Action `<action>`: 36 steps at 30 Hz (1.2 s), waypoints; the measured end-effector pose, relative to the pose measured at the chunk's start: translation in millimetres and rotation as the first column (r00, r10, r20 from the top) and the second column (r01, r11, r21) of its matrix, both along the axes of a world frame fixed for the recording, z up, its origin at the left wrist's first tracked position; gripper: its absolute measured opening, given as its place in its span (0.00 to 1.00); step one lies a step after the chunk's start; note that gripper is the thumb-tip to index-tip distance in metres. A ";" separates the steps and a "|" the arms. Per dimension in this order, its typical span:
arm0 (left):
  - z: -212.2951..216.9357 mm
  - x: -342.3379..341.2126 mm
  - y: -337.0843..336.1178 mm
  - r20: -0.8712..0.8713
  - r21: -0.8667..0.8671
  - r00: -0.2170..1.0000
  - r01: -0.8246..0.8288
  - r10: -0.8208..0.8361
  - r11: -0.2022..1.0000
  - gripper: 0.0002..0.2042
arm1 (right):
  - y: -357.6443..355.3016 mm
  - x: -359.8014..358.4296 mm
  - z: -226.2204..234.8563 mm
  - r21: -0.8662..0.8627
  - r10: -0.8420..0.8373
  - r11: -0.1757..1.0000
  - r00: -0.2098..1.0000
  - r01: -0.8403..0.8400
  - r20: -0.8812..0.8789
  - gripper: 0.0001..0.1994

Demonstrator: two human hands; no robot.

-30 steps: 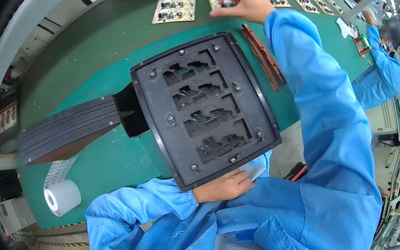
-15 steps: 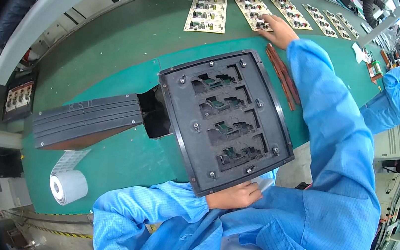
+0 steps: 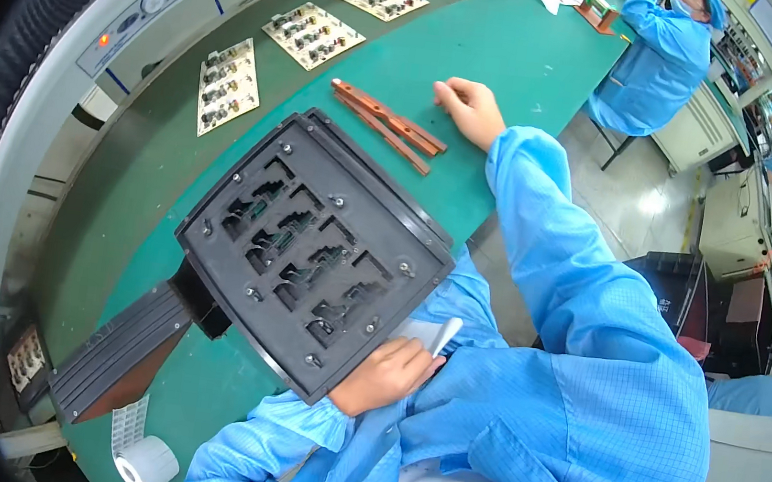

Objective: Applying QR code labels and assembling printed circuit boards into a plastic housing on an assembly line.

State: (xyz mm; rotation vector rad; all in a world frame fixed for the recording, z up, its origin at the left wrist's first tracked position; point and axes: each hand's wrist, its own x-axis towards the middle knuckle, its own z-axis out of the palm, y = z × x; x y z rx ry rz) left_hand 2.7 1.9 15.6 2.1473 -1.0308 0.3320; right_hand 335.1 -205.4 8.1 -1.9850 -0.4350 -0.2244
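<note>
My left hand (image 3: 386, 374) is closed at the near edge of a black fixture tray (image 3: 283, 228), around a white sheet (image 3: 437, 332) that looks like paper or cloth. The tray, tilted, has stepped cutouts and several small metal posts. My right hand (image 3: 474, 115) hovers over the green bench beyond the tray, fingers curled, with nothing visible in it. Nearest to it are some reddish-brown bars (image 3: 389, 124) lying on the mat. Farther off lie circuit board panels (image 3: 313, 36) carrying parts, one (image 3: 229, 87) to the left of the others.
A dark ribbed block (image 3: 120, 348) joins the tray's left side. Beside it lies a roll of white labels (image 3: 145, 464). A machine housing with a knob (image 3: 153, 1) lines the far left. At upper right sits a co-worker in blue (image 3: 664, 54), near a green spool (image 3: 596, 9).
My right hand has drawn back from a circuit board panel to beside the brown bars, its fingers now curled. The view has turned right. My left hand stays at the tray's near edge.
</note>
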 end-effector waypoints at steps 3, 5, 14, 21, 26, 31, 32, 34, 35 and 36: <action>0.5 -0.2 -0.2 0.049 0.042 0.999 0.005 -0.007 0.999 0.15 | 4.6 -13.1 13.1 -0.117 0.008 0.993 0.999 -0.012 -0.040 0.18; 5.3 -1.6 -0.6 0.067 0.071 0.998 0.006 -0.010 0.997 0.16 | 4.5 -20.6 19.7 -0.163 -0.003 0.987 0.998 -0.007 -0.062 0.18; 69.5 -60.2 12.6 -0.003 -0.130 0.974 -0.224 0.226 0.966 0.11 | 15.7 -164.0 93.4 0.260 0.714 0.678 0.700 -0.687 -0.012 0.17; 91.9 -59.3 27.7 -0.039 -0.323 0.919 -0.384 0.393 0.865 0.12 | 47.9 -216.9 118.7 0.116 0.951 0.274 0.287 -0.955 0.114 0.15; 108.1 -58.0 41.2 -0.018 -0.145 0.840 -0.539 0.542 0.830 0.21 | 39.3 -208.9 118.4 0.272 0.962 0.225 0.257 -0.936 0.090 0.08; 158.4 -71.1 85.4 0.077 -0.293 0.321 -0.898 0.944 0.329 0.20 | 5.1 -164.4 91.1 0.787 0.796 0.262 0.586 -0.558 0.150 0.13; 154.4 -80.9 109.9 0.065 -0.353 0.279 -0.891 0.958 0.284 0.16 | 1.7 -155.8 85.4 0.890 0.667 0.249 0.734 -0.383 0.130 0.14; 155.1 -93.4 160.1 0.032 -0.454 0.198 -0.871 0.980 0.191 0.14 | -9.9 -133.3 69.9 0.900 0.487 0.388 0.873 -0.198 -0.019 0.13; 162.4 -94.5 174.8 0.016 -0.490 0.157 -0.860 0.987 0.145 0.15 | -10.5 -122.3 48.8 0.901 0.481 0.386 0.876 -0.198 -0.014 0.13; 171.8 -93.5 181.1 0.043 -0.467 0.111 -0.876 0.993 0.118 0.14 | -10.8 -110.8 23.0 0.840 0.389 0.530 0.914 -0.116 -0.119 0.12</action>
